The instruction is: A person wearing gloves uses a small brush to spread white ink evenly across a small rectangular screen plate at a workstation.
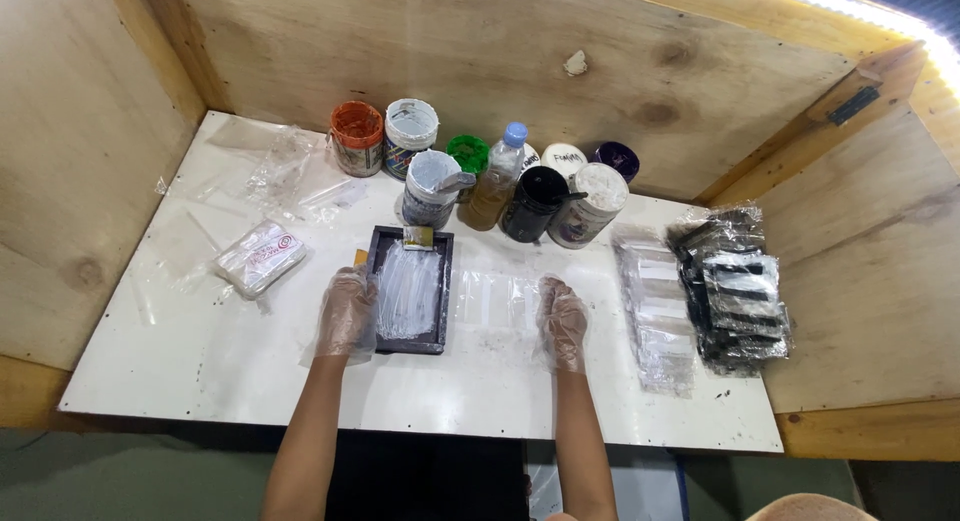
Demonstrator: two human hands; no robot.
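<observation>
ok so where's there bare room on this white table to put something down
Bare stretches of the white table: the near edge in front of both hands, and the near-left corner below the wrapped packet. Crowded: the back row of paint jars, the dark tray by the left hand, and the bag stacks at right.

8 paint jars (410, 131); 1 bottle (497, 181); 1 tray (409, 291); 2 gloved hands (347, 313); 2 packet stacks (735, 286).

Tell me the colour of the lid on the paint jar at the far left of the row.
Orange, smeared with paint: the paint jar, clearest in the head view.
</observation>
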